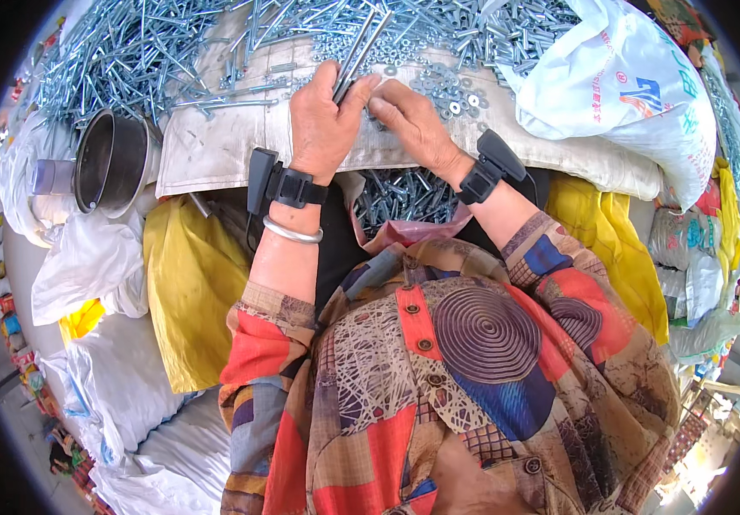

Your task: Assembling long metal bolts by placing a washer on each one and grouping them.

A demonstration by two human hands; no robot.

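Observation:
Upright from my left hand (325, 122) stand a few long, thin metal bolts (363, 50), gripped between the thumb and curled fingers. My right hand (419, 129) is close beside it, its fingertips bent together near the left thumb. Whatever those right fingertips hold, if anything, is too small to make out. Both hands are over the near part of a cloth-covered surface (241, 154). Flat washers (454, 108) lie scattered just beyond the right hand, with nuts (379, 53) heaped behind them.
A big pile of long bolts (121, 51) covers the far left; shorter metal pieces (516, 39) lie far right. A white plastic bag (619, 86) sits at the right. A dark metal bowl (114, 161) stands left. Below the edge, a pink-rimmed bag (417, 232) holds more metal pieces.

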